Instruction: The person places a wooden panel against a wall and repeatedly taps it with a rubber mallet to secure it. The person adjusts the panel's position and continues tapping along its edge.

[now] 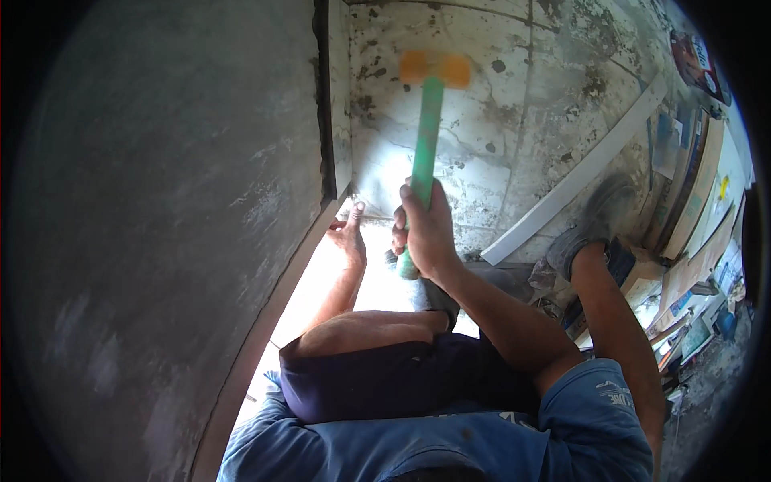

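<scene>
the mallet (428,136) was in the right grip (430,229), held above the stained tile floor (482,189), its orange head (434,70) farthest from the person and its green handle (426,153) running back through the fist. it looked likely to be top-heavy, with most of the weight in the crosswise head, yet light enough for one arm. the handle seemed stiff; the head, blurred in the view, was probably tough rather than fragile, though its material could not be made out. a smooth handle like that might twist or slide in a dusty palm, so its lower part was the sound place to take hold, fingers wrapped fully round.

that was where the right grip sat: clenched round the lower handle, a short butt end sticking out toward the person. the left grip (348,239) was well clear of the mallet, beside the right-hand corner of the big grey slab (185,225), thumb raised. its fingers were partly lost at the slab's edge, so whether they pressed or pinched anything could not be told. a long white strip (578,170) lay to the right, apart from both.
</scene>
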A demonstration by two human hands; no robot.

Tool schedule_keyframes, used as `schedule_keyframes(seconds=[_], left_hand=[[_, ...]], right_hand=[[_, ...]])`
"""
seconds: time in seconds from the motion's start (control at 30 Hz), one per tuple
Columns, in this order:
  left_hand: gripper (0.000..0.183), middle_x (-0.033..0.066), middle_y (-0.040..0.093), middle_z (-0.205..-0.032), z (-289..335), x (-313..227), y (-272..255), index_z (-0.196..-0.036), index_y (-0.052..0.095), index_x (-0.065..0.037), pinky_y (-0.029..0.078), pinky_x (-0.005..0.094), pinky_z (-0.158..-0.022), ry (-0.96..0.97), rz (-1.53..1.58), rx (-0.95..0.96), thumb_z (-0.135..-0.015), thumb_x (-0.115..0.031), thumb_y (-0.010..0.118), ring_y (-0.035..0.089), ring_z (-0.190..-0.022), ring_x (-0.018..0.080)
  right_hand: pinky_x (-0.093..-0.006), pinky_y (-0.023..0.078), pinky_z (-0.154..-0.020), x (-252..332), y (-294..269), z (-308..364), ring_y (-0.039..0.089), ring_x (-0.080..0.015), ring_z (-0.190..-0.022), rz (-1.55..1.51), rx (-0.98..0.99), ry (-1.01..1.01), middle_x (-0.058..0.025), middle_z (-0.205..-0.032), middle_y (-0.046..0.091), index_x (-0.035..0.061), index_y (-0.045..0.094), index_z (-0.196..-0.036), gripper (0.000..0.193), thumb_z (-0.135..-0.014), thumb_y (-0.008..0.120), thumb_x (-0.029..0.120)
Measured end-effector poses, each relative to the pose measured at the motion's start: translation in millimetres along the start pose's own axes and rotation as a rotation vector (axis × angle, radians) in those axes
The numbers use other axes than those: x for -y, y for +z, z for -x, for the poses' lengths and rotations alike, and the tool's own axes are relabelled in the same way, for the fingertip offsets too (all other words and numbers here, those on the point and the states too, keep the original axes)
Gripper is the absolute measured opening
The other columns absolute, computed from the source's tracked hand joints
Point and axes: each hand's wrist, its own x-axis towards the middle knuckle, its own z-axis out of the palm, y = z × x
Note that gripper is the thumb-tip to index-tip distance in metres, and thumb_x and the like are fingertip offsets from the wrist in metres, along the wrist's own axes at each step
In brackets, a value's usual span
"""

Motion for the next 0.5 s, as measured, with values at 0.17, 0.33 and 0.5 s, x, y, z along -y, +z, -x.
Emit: schedule_keyframes(seconds=[0.17, 0.33, 0.5], left_hand=[[0.059, 0.0154, 0.064, -0.108, -23.4, -11.1, -2.0, -0.114, 0.06, 0.006, 0.045, 0.0379, -0.087, 0.257, 0.004, 0.142, -0.076, -0.034, 0.082, 0.058, -0.096, 0.0258], [0.047, 0.0126, 0.067, -0.104, -14.3, -22.8, 3.8, -0.112, 0.065, 0.001, 0.045, 0.0376, -0.087, 0.231, 0.173, 0.133, -0.083, -0.036, 0.075, 0.059, -0.094, 0.026], [0.039, 0.0102, 0.068, -0.103, -17.4, -19.0, 7.1, -0.111, 0.068, -0.004, 0.047, 0.0365, -0.083, 0.172, 0.095, 0.157, -0.089, -0.036, 0.069, 0.061, -0.089, 0.0249]], right_hand=[[-0.0271, 0.04, -0.039, -38.8, 3.0, 20.3, 0.045, -0.0111, -0.047, 0.025, 0.086, 0.026, -0.0032, -0.07, 0.047, 0.0115, 0.04, -0.113, 0.024, -0.1, 0.052, 0.027], [-0.0277, 0.04, -0.039, -61.3, 19.1, 32.8, 0.044, -0.0111, -0.046, 0.028, 0.111, 0.06, -0.0032, -0.069, 0.046, 0.0123, 0.038, -0.112, 0.023, -0.101, 0.051, 0.027], [-0.028, 0.04, -0.039, -69.9, 27.3, 21.6, 0.043, -0.0112, -0.045, -0.007, 0.158, 0.089, -0.0031, -0.069, 0.047, 0.0115, 0.037, -0.112, 0.025, -0.1, 0.052, 0.027]])
